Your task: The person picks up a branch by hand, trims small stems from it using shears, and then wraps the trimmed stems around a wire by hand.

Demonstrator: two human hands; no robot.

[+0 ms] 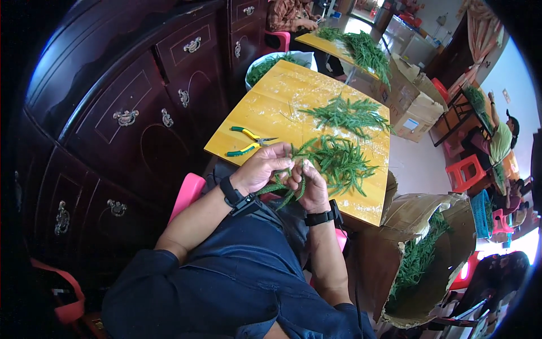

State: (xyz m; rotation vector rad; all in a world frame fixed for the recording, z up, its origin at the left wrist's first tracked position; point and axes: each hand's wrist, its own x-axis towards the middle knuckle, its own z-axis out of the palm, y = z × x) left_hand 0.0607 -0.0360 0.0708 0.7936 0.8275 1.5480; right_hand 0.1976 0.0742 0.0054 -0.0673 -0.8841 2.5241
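Observation:
Close together over the table's near edge, my two hands pinch a green artificial fir sprig (286, 191), whose thin needled stems hang below and stick out above the fingers. My left hand (264, 168) has thumb and forefinger closed on it. Beside it, my right hand (310, 189) is closed with its fingertips on the same sprig. Just past the left hand, yellow-and-green pliers (252, 141) lie on the yellow table (257, 101). Right of my hands is a pile of green sprigs (344, 164), with a second pile (350, 116) farther back.
Dark wooden cabinets (127, 113) line the left. An open cardboard box (429, 265) of greenery stands at the lower right, another box (415, 104) beyond the table. A white sack (307, 59) sits behind it. Other people work at farther tables; red stools (466, 172) stand near them.

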